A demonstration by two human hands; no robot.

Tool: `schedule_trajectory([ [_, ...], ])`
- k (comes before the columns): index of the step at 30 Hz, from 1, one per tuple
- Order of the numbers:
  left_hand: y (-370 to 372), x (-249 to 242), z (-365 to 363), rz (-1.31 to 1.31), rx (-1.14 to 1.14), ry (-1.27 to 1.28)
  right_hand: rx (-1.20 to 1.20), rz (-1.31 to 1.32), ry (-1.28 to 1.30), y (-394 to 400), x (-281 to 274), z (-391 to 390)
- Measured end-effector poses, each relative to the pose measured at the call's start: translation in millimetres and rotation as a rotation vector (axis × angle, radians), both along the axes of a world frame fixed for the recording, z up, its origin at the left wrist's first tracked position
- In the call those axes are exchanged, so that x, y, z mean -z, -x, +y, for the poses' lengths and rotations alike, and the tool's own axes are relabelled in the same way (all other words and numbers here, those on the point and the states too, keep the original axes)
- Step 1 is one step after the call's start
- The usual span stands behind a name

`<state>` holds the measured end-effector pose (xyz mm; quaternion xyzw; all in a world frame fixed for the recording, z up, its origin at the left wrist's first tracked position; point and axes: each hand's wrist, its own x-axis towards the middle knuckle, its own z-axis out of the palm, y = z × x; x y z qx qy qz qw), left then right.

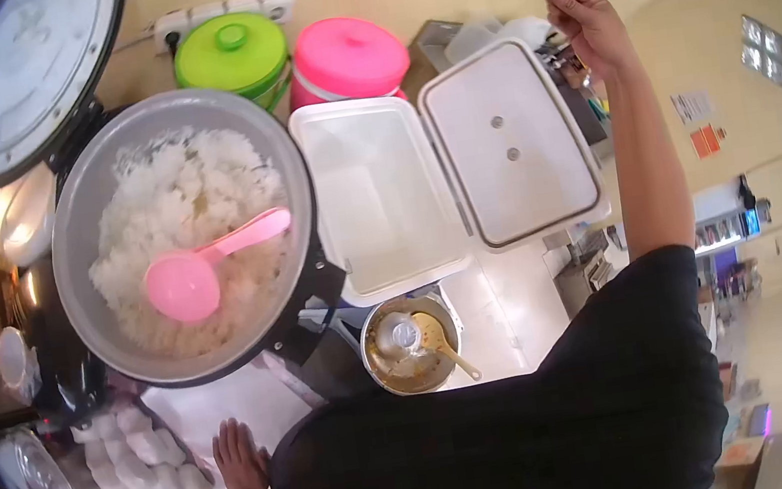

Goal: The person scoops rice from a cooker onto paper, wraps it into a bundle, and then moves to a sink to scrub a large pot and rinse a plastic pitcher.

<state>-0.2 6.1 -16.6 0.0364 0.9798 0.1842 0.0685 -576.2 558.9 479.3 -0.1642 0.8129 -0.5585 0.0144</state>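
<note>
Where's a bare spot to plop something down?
Shiny white counter looks bare between the round metal pot, black shirt and white box lid. The rectangular white box looks bare inside. Crowded: around the big grey rice pot, green lidded container and pink one behind, lumpy white packets by the left hand.

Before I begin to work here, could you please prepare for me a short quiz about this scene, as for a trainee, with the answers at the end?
1. Multiple choice: what lies on the rice?
A) a metal fork
B) a pink scoop
C) a wooden board

2. True or false: the lid of the white box is closed.

3. Fill in the missing word: in the picture, the person's right hand is ____ than the left hand.

Key:
1. B
2. False; it stands open.
3. higher
</note>
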Motion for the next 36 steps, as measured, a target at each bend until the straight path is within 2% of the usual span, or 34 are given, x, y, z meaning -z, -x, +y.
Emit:
schedule_trajectory([
  [2, 2, 4, 0, 0.004, 0.010, 0.011, 0.421, 0.180, -0.417, 7, -10, 107],
  [3, -1, 2, 0, -0.007, 0.006, 0.013, 0.771, 0.300, -0.780, 4, -6, 155],
  [5, 2, -1, 1, -0.017, 0.011, 0.021, 0.858, 0.350, -0.853, -6, 21, 248],
  [7, 0, -3, 2, -0.030, 0.001, 0.015, 0.855, 0.302, -0.853, -26, 26, 262],
  [9, 2, -8, 4, -0.055, -0.003, 0.011, 0.772, 0.166, -0.776, -46, 12, 274],
  [12, 2, -10, 4, -0.057, -0.019, 0.014, 0.786, 0.262, -0.448, -51, 6, 271],
  [15, 4, -13, 6, -0.089, -0.040, 0.004, 0.830, 0.385, -0.490, -55, -2, 263],
  [18, 1, -10, 4, -0.067, -0.035, 0.011, 0.737, 0.355, -0.202, -52, -9, 287],
  [21, 4, -13, 8, -0.060, -0.037, 0.012, 0.548, 0.198, 0.474, -96, -30, 212],
  [24, 3, -16, 9, -0.049, -0.038, 0.006, 0.287, 0.112, 0.534, -107, -35, 228],
  [27, 0, -16, 7, -0.021, -0.036, -0.004, 0.245, 0.147, 0.539, -119, -32, 238],
  [30, 1, -17, 8, 0.010, -0.023, -0.014, 0.549, 0.080, -0.277, -170, -17, 205],
  [33, -4, -10, 4, 0.007, -0.021, 0.002, 0.671, -0.241, -1.274, -168, 1, 275],
  [36, -1, -9, 5, 0.033, -0.018, 0.007, 0.466, -0.204, -0.143, -200, 27, 295],
])
